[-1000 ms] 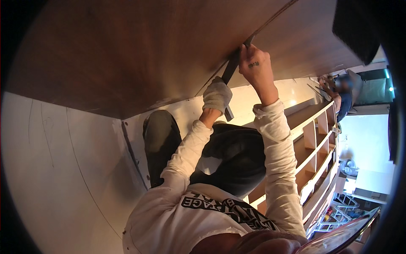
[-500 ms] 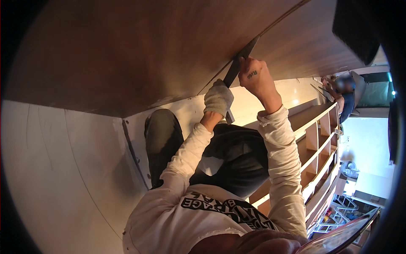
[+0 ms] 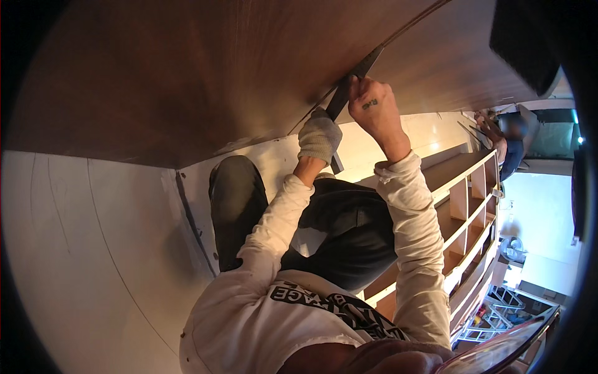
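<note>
A long, flat, dark straight bar point(image 3: 367, 62) lies slantwise against a large brown panel point(image 3: 187, 81), along a thin dark seam point(image 3: 411, 23). My left hand point(image 3: 319, 136), in a knitted grey glove, is closed around the bar's lower part. The bar's near end sticks out below the glove. Farther up, my bare right hand point(image 3: 375, 112) is closed in a fist, with thumb and fingertips pressed at the bar's edge. Whether those fingers pinch a small tool or only the bar is hidden.
On my right, a wooden frame with open compartments point(image 3: 459, 201) runs away from me. Beyond it, another person point(image 3: 512, 140) works near the panel's far end. A metal stepladder point(image 3: 498, 315) stands lower right. A pale, line-marked surface point(image 3: 112, 249) spreads to my left.
Both hands and the bar have shifted slightly up and away along the seam. The grips look the same, and the whole view has moved a little.
</note>
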Available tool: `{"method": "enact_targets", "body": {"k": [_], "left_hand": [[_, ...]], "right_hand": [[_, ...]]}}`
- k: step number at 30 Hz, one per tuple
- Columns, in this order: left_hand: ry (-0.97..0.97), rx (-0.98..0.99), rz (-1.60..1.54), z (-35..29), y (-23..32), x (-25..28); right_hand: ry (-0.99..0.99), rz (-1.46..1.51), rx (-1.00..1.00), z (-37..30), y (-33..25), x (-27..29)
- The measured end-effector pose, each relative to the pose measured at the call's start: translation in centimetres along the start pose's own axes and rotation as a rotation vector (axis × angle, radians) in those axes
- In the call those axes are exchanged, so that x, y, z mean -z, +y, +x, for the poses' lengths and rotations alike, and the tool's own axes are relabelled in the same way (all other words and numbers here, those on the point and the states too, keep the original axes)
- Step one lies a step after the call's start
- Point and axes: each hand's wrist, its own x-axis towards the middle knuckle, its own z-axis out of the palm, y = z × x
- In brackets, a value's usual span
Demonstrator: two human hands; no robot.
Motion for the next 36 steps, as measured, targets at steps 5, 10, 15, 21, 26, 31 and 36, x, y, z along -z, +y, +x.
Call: {"method": "enact_targets", "body": {"k": [5,10,15,21,26,31,36], "left_hand": [[-0.03,0.005,-0.022,0.5,0.3,0.8],[-0.03,-0.002,-0.037,0.1,-0.6,-0.2],[-0.05,0.01,0.053,0.5,-3.3,-2.5],[0.039,-0.036,0.031,0.4,-3.5,-2.5],[0.06,0.02,-0.034,1.1,-3.2,-3.0],[0.018,0.037,0.011,0.6,-2.7,-3.5],[0.091,-0.013,-0.075,2.0,-3.7,-5.0]], "right_hand": [[-0.031,0.028,-0.054,0.0,0.5,-0.4],[-0.129,-0.039,-0.131,-0.5,1.0,-0.1],[-0.138,0.0,-0.102,-1.4,1.8,-2.1],[-0.069,-0.014,-0.034,-1.8,1.4,-2.4],[-0.044,0.056,-0.041,-1.8,1.0,-2.6],[-0.058,0.035,-0.078,-2.1,1.5,-1.6],[-0.09,0.026,-0.145,-1.6,1.4,-2.0]]}}
